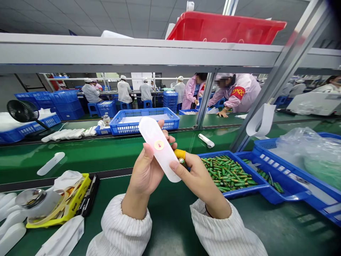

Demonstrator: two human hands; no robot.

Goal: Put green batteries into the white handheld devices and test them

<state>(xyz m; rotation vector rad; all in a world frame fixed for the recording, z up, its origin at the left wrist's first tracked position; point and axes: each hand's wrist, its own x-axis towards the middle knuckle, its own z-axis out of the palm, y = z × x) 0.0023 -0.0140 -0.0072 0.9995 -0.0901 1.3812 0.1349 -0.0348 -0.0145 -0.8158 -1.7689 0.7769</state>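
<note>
In the head view, my left hand (145,174) grips a long white plastic casing with rounded ends (153,133), shaped like a remote control. It is tilted, and a round cream sticker with a small red mark (159,145) sits on the face toward me. My right hand (198,174) is closed at the casing's lower right edge, thumb pressed on its face. A yellow finger cot (179,154) covers the index finger. Below that finger shows the end of a battery (182,161) in my right hand; the casing's far side is hidden.
Right of my hands stands a blue tray (231,193) of green batteries. White casings lie on the green belt (87,156). At left are a yellow basket (57,220) and a fan (22,111). A metal post (279,71) rises at right; co-workers (238,92) are beyond.
</note>
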